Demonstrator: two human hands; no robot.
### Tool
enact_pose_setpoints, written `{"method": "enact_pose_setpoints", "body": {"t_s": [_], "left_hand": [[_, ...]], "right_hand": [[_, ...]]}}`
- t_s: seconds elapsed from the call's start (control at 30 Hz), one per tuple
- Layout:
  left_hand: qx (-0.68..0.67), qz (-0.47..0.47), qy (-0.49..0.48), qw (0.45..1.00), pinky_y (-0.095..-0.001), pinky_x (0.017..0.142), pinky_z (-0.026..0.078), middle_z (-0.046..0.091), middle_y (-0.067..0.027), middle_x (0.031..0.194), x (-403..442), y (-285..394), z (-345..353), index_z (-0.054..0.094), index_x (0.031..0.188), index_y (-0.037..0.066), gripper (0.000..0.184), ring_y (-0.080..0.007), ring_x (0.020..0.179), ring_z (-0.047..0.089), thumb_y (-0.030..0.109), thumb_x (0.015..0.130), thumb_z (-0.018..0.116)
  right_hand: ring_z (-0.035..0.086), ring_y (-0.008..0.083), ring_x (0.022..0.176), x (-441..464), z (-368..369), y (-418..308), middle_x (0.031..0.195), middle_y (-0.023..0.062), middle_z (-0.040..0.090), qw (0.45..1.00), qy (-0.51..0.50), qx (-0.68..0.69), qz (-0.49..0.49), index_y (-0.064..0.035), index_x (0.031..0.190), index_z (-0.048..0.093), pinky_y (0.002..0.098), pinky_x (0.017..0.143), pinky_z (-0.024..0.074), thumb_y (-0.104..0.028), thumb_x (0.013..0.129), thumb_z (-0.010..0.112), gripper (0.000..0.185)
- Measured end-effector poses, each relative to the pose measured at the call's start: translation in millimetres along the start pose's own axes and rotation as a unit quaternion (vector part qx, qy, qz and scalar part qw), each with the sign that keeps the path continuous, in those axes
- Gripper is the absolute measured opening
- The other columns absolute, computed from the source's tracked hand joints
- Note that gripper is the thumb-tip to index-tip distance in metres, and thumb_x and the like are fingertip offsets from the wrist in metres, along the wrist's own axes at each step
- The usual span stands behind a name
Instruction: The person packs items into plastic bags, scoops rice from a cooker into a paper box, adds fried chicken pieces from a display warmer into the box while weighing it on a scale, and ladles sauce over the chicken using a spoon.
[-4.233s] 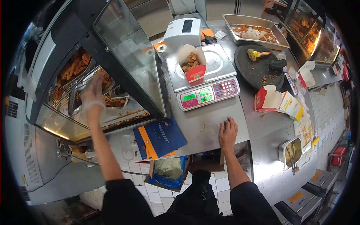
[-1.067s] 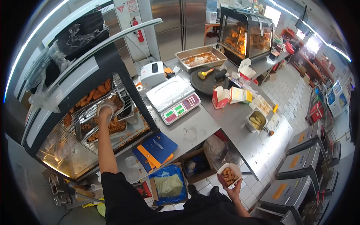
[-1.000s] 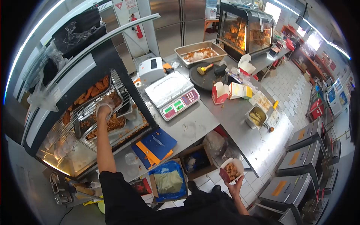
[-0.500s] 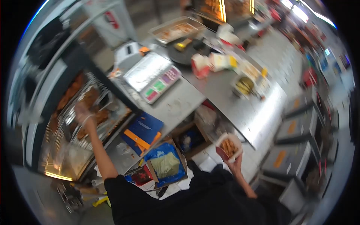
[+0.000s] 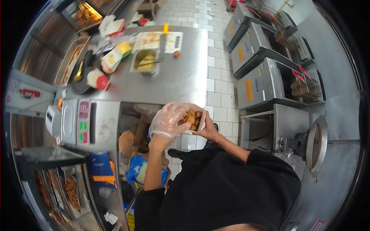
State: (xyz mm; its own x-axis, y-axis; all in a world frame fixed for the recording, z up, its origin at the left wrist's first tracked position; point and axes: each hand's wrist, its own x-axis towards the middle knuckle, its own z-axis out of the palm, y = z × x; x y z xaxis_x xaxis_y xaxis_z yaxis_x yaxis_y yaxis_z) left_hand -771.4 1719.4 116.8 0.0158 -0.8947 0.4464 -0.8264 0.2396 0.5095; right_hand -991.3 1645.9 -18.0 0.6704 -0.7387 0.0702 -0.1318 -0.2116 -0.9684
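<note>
A white paper food box [image 5: 202, 122] full of browned fried chicken pieces [image 5: 190, 118] is held up in front of my body. My right hand [image 5: 208, 127] grips it from the right side. My left hand [image 5: 169, 120], in a clear plastic glove, closes round the box's left side, its fingers at the rim and its thumb against the chicken. The glove's loose plastic blurs the exact finger positions.
Ahead stands a steel table [image 5: 185, 77] with a metal container of sliced pickles [image 5: 146, 61], a cutting board [image 5: 173, 42] and a yellow-handled knife. A scale [image 5: 75, 121] and a heated chicken cabinet [image 5: 65, 188] are left; fryers [image 5: 266, 82] are right.
My left hand has come out of the heated cabinet to the box of chicken. Both hands now meet at the box, and my view has turned to the right.
</note>
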Motion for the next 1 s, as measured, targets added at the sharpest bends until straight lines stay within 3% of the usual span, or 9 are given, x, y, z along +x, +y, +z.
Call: {"method": "enact_pose_setpoints", "body": {"t_s": [0.1, 0.17, 0.2, 0.3, 0.47, 0.63, 0.67, 0.83, 1.0], "left_hand": [[0.061, -0.045, -0.003, 0.997, -0.0443, 0.094, 0.05, 0.068, -0.01, 0.114, 54.2, 24.7, 30.3, 0.07, 0.114, 0.013, 0.035, -0.0333, 0.111, 0.061, 0.029, 0.083, 0.075], [0.038, -0.101, 0.069, 0.992, -0.0413, 0.095, 0.05, 0.069, -0.0096, 0.111, 85.4, 36.3, 53.4, 0.069, 0.112, 0.01, 0.029, -0.0317, 0.109, 0.063, 0.017, 0.084, 0.074], [0.018, -0.114, 0.116, 0.987, -0.0381, 0.094, 0.05, 0.071, -0.0094, 0.107, 96.6, 25.6, 77.7, 0.07, 0.107, 0.008, 0.021, -0.0262, 0.104, 0.065, 0.014, 0.087, 0.073], [-0.275, -0.325, 0.279, 0.861, -0.0339, 0.091, 0.051, 0.072, -0.0084, 0.103, 114.6, 9.8, 172.3, 0.07, 0.102, 0.006, 0.015, -0.0186, 0.098, 0.066, 0.013, 0.089, 0.073], [-0.185, -0.334, 0.219, 0.898, -0.0291, 0.087, 0.051, 0.072, -0.0072, 0.1, 125.0, 45.8, 240.7, 0.07, 0.1, 0.006, 0.014, -0.0137, 0.092, 0.065, 0.013, 0.089, 0.074], [-0.035, -0.405, 0.154, 0.9, -0.0289, 0.079, 0.051, 0.072, -0.0069, 0.095, 92.8, 85.5, 252.8, 0.071, 0.098, 0.007, 0.015, -0.0156, 0.083, 0.065, 0.019, 0.091, 0.071], [-0.03, -0.366, 0.177, 0.913, -0.0301, 0.078, 0.052, 0.071, -0.0081, 0.096, 77.1, 87.1, 256.2, 0.071, 0.098, 0.007, 0.015, -0.0173, 0.082, 0.066, 0.02, 0.091, 0.07], [-0.019, -0.461, 0.239, 0.855, -0.0328, 0.076, 0.053, 0.072, -0.0083, 0.099, 4.1, 127.8, 241.9, 0.072, 0.098, 0.008, 0.019, -0.019, 0.086, 0.067, 0.026, 0.091, 0.07], [0.005, -0.5, 0.311, 0.808, -0.0332, 0.08, 0.052, 0.072, -0.0089, 0.099, -123.6, 147.2, 232.8, 0.071, 0.099, 0.007, 0.022, -0.02, 0.089, 0.067, 0.027, 0.091, 0.07]], "right_hand": [[0.052, 0.0282, 0.128, 6.5, -72.6, 37.3, 0.132, 0.0147, 0.053, 0.998, 0.049, 0.01, -0.029, -0.0038, 0.137, 0.038, 0.0415, 0.109, 0.041, -0.015, 0.062, 0.093, 0.094], [0.054, 0.0302, 0.125, 13.6, -123.6, 74.3, 0.131, 0.0155, 0.054, 0.997, 0.062, 0.0, -0.045, -0.0056, 0.136, 0.041, 0.0408, 0.108, 0.042, -0.016, 0.061, 0.093, 0.092], [0.057, 0.0347, 0.119, 23.9, -156.3, 81.2, 0.129, 0.0169, 0.056, 0.991, 0.063, -0.043, -0.111, -0.0072, 0.133, 0.043, 0.0416, 0.102, 0.0468, -0.016, 0.06, 0.092, 0.089], [0.06, 0.0382, 0.113, 52.0, -248.8, 70.0, 0.127, 0.0176, 0.058, 0.971, 0.052, -0.165, -0.167, -0.0068, 0.132, 0.044, 0.0433, 0.096, 0.0513, -0.016, 0.058, 0.092, 0.088], [0.062, 0.0359, 0.11, 80.3, -343.6, 92.6, 0.122, 0.0162, 0.06, 0.98, 0.028, -0.17, -0.098, -0.0075, 0.13, 0.047, 0.0414, 0.09, 0.0543, -0.02, 0.057, 0.094, 0.087], [0.061, 0.0345, 0.111, 105.2, -363.9, 109.5, 0.121, 0.0155, 0.059, 0.976, 0.027, -0.161, -0.145, -0.0088, 0.131, 0.046, 0.0407, 0.09, 0.0544, -0.021, 0.059, 0.093, 0.086], [0.061, 0.0344, 0.111, 109.1, -361.5, 114.0, 0.121, 0.0155, 0.059, 0.977, 0.035, -0.157, -0.137, -0.0091, 0.131, 0.046, 0.0404, 0.089, 0.0545, -0.021, 0.06, 0.093, 0.086], [0.06, 0.0342, 0.111, 127.4, -336.9, 95.5, 0.123, 0.0148, 0.058, 0.976, -0.06, -0.12, -0.173, -0.0101, 0.13, 0.046, 0.0405, 0.092, 0.0534, -0.018, 0.059, 0.093, 0.087], [0.058, 0.0309, 0.116, 102.8, -236.8, 73.7, 0.128, 0.0149, 0.054, 0.962, -0.085, 0.003, -0.259, -0.0084, 0.137, 0.04, 0.0421, 0.098, 0.0484, -0.01, 0.061, 0.092, 0.092]]}}
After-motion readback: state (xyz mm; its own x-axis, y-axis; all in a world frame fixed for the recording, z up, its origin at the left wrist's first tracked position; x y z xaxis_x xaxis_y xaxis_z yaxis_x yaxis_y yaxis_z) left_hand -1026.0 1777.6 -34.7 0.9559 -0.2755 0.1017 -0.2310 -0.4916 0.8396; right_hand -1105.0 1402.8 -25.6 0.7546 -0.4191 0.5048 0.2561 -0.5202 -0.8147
